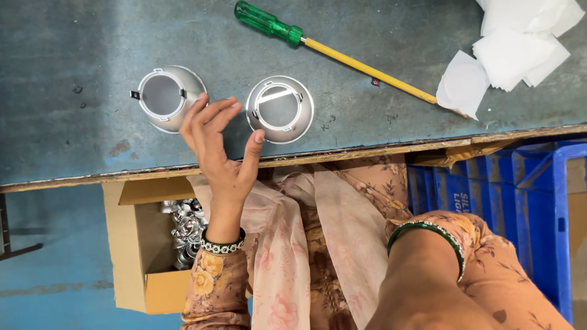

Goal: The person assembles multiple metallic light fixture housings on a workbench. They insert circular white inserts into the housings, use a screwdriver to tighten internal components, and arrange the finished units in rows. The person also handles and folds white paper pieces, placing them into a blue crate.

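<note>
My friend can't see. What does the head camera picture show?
A person's left hand reaches open between two silver metal cups on a grey table. Nearby lie a green-handled screwdriver and white papers.

Two silvery metal reflector cups stand mouth-down on the worn blue-grey counter [73, 73], small openings facing up. The left cup [169, 98] sits at ten o'clock of the left hand [215, 142], fingertips touching it; the right cup [280, 109] at one o'clock, apart.
</note>
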